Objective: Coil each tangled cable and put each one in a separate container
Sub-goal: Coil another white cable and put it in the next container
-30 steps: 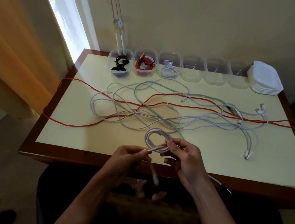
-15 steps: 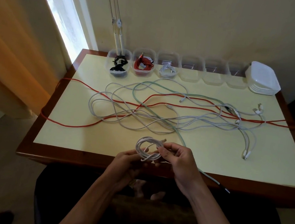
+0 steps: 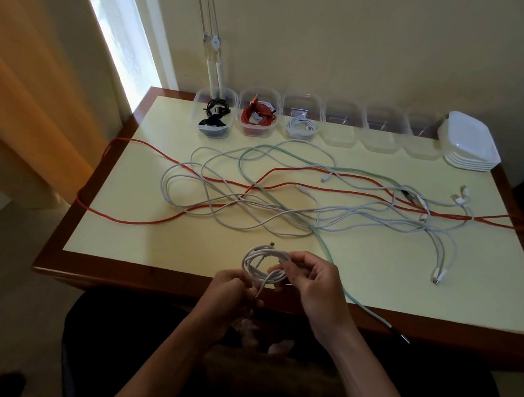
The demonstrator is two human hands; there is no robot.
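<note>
At lower centre I see the coiled white cable (image 3: 263, 264) pinched between my right hand (image 3: 313, 281) and left hand (image 3: 231, 290), both curled around it.

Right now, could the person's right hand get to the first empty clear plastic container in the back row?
Probably yes. The right hand grips the coiled white cable, and the fourth clear plastic container looks empty with its top open. Only the flat tangled cables lie between; it sits by the far edge.
</note>
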